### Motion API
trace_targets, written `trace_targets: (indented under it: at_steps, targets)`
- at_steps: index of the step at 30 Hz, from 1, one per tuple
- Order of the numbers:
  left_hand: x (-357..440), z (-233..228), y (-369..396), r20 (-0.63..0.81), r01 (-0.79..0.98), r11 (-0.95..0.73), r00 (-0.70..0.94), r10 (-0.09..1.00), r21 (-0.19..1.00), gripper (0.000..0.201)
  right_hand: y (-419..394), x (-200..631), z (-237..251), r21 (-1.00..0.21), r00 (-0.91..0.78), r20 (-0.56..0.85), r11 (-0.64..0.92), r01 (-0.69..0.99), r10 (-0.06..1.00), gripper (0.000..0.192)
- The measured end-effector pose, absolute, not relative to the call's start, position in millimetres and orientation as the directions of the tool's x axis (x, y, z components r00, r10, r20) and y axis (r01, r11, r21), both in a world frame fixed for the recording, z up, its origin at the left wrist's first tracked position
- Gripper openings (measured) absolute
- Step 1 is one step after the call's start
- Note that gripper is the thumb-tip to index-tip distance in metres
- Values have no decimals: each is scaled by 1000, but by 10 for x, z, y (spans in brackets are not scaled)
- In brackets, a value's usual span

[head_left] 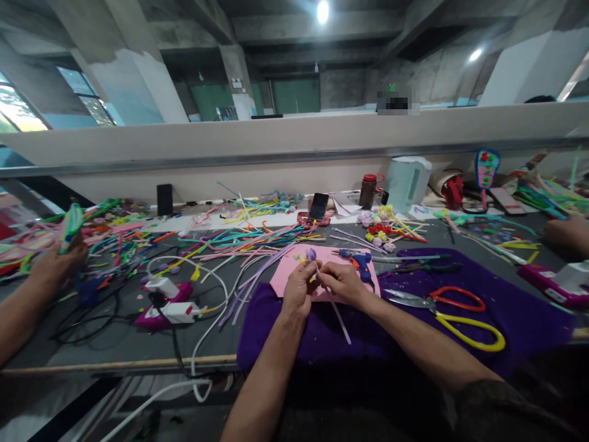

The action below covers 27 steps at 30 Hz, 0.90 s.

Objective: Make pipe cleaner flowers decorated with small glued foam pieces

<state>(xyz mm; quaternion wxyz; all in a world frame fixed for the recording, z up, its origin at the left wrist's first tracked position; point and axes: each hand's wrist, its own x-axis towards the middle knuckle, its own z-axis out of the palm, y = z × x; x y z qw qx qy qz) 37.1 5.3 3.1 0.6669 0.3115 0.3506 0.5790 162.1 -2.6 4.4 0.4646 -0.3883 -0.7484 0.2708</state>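
Your grip is two-handed: left hand (pixel 300 288) and right hand (pixel 339 283) both pinch the pale pipe cleaner (pixel 339 316) under a finished lilac bud (pixel 311 253), over pink felt (pixel 289 275); the stem trails bare toward 5 o'clock.

Co-worker's hand (pixel 568 234) cut off at right edge, phone (pixel 318 205) screen unreadable

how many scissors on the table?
2. Large scissors with yellow and red handles on the purple cloth, to the right of the right hand; dark-handled scissors just beyond them. Others may be hidden in the clutter.
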Motion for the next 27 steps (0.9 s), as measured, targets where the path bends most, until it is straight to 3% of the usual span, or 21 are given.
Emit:
trace_targets:
  at_steps: [6, 14, 27]
  targets:
    - [387, 44, 17, -64, -440, 138, 179, 982, 887, 35, 1, 1663, 52, -858, -215, 417, 461, 227, 883, 26]
    - [387, 61, 42, -82, -513, 153, 159, 984, 845, 35, -26, 1663, 144, -976, -312, 211, 216, -20, 926, 31]
    - [372, 4, 81, -116, -581, 121, 45, 992, 805, 25, -19, 1653, 85, -985, -420, 164, 170, -23, 892, 30]
